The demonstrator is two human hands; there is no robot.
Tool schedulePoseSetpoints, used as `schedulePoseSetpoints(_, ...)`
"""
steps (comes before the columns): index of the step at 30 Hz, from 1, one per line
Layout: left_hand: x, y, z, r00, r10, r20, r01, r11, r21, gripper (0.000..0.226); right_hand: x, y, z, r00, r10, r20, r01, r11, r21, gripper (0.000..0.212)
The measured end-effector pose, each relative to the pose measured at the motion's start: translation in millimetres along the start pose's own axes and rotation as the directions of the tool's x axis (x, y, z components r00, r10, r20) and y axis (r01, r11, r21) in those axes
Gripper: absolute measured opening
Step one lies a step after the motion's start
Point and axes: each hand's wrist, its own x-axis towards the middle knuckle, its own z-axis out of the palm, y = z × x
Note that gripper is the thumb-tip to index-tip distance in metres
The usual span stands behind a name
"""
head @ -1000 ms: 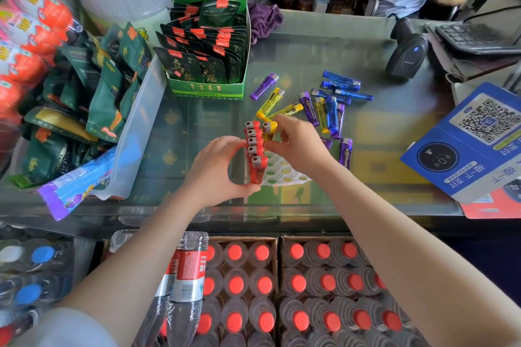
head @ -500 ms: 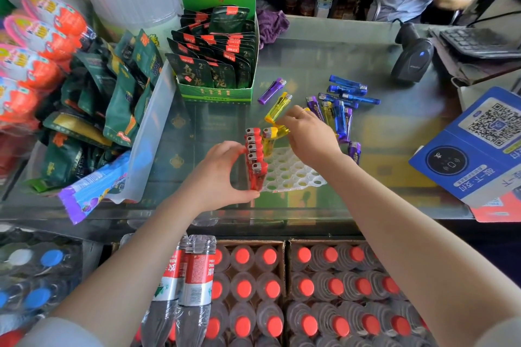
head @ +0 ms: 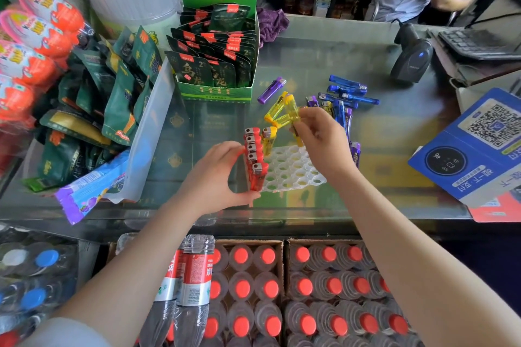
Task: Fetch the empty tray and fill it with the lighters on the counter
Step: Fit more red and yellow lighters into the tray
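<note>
We see the white tray (head: 293, 170) lying on the glass counter (head: 324, 56), near its front edge. A row of red lighters (head: 255, 158) stands upright along the tray's 9 o'clock side, and one yellow lighter (head: 267, 139) stands just beside them at the 12 o'clock corner. Most of the round holes are still empty.

The left hand (head: 218, 177) is at 9 o'clock from the tray; its thumb and fingers curl around the tray's edge and the red row, holding them steady. The right hand (head: 321, 141) hovers over the tray's 1 o'clock corner and pinches a yellow lighter (head: 290, 113) between thumb and fingers, lifted off the glass. Another yellow lighter (head: 275, 110) lies just beside it on the counter.

At 12 o'clock from the tray a purple lighter (head: 272, 89) lies alone. At 1 to 2 o'clock a loose group of blue and purple lighters (head: 345, 98) lies on the glass, and one more purple lighter (head: 355, 152) is at 3 o'clock, partly hidden by the right wrist.
</note>
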Motion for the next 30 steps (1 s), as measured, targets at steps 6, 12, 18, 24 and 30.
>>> schedulePoseSetpoints(6, 7, 6, -2, 1.000, 0.010, 0.018, -0.011, 0.998, 0.069, 0.073, -20, -3, -9, 0.931, 0.221, 0.290, -0.344, 0.794, 0.500, 0.029)
schedulePoseSetpoints(12, 11, 10, 1, 1.000, -0.005, 0.016, 0.004, 0.997, 0.074, 0.074, -33, -3, -11, 0.913, 0.195, 0.359, -0.379, 0.733, 0.565, 0.026)
schedulePoseSetpoints(18, 8, 8, 5, 0.999, -0.027, -0.029, 0.029, 0.998, 0.054, 0.077, -40, -2, -10, 0.908, 0.163, 0.385, -0.347, 0.809, 0.475, 0.021)
schedulePoseSetpoints(24, 9, 6, 5, 0.999, -0.023, -0.037, 0.025, 0.999, 0.048, 0.076, -39, -9, 4, 0.951, 0.162, 0.262, -0.260, 0.880, 0.398, 0.002)
schedulePoseSetpoints(30, 8, 5, 5, 0.999, -0.025, -0.038, 0.026, 0.999, 0.029, 0.075, -41, 2, 12, 0.995, 0.075, -0.061, -0.070, 0.995, 0.074, 0.024)
